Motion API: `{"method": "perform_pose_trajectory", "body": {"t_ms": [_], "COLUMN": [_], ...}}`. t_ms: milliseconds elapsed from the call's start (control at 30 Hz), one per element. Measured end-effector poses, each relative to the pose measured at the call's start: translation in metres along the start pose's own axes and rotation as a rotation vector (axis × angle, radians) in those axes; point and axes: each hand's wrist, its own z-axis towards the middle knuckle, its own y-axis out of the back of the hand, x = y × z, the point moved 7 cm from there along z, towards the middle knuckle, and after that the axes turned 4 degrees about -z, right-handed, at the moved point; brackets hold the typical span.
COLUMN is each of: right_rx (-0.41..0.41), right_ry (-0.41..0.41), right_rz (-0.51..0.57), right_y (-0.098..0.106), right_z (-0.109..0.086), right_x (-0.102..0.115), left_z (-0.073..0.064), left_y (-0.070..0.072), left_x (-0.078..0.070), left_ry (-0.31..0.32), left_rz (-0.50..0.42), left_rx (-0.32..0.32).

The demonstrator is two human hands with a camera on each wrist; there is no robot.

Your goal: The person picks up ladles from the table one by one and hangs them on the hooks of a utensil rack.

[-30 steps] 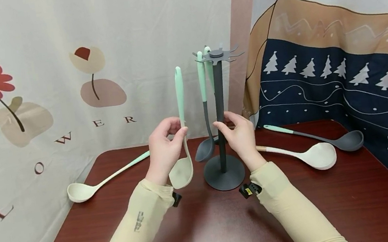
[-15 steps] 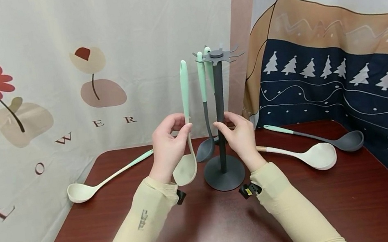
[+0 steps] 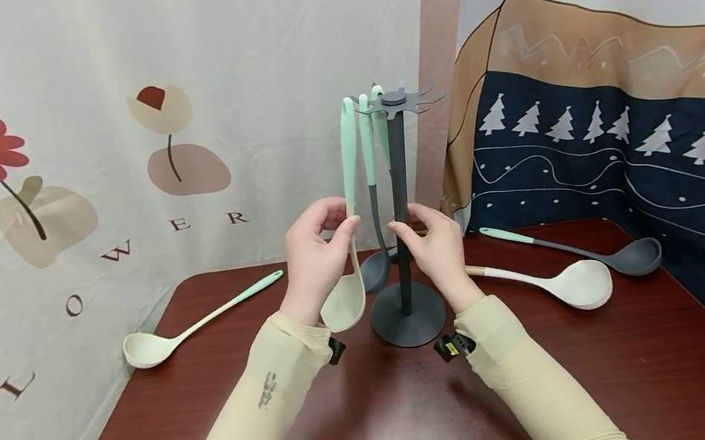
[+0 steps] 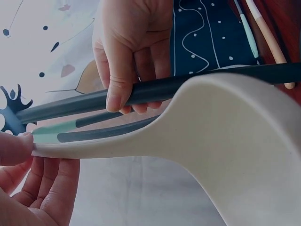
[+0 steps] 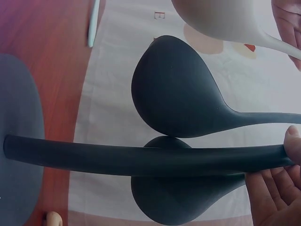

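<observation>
My left hand (image 3: 323, 254) pinches a cream ladle (image 3: 345, 302) with a mint-green handle between thumb and fingers, just below the green part. The ladle stands upright, bowl down, its handle top close to the left edge of the stand's hooked crown. My right hand (image 3: 435, 246) grips the post of the dark grey utensil stand (image 3: 396, 184). Two dark ladles with mint handles hang from the stand; the nearer dark ladle (image 5: 176, 89) and the farther dark ladle (image 5: 164, 202) show in the right wrist view. In the left wrist view the cream bowl fills the right side.
On the brown table (image 3: 381, 426), a cream ladle (image 3: 150, 349) lies at the left. To the right lie a white ladle (image 3: 581, 284) with a wooden handle and a dark grey ladle (image 3: 635, 257) with a mint handle. Printed curtains (image 3: 274, 50) hang behind the table.
My left hand has carried the cream ladle right and slightly up, bringing its handle top close to the stand's crown. My right hand stays on the post.
</observation>
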Motion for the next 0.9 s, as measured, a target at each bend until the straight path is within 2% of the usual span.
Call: {"method": "perform_pose_trajectory", "body": {"t_ms": [500, 900], "right_rx": [0.018, 0.017], "right_ry": [-0.004, -0.006], "right_rz": [0.001, -0.004], "right_y": [-0.001, 0.0], "right_z": [0.0, -0.001], "right_x": [0.0, 0.001], "left_z": [-0.001, -0.002], "left_y": [-0.014, -0.02], "left_x": [0.002, 0.004], "left_ry": [0.048, 0.077], "left_rz": [-0.011, 0.024], "left_rx": [0.04, 0.069]}}
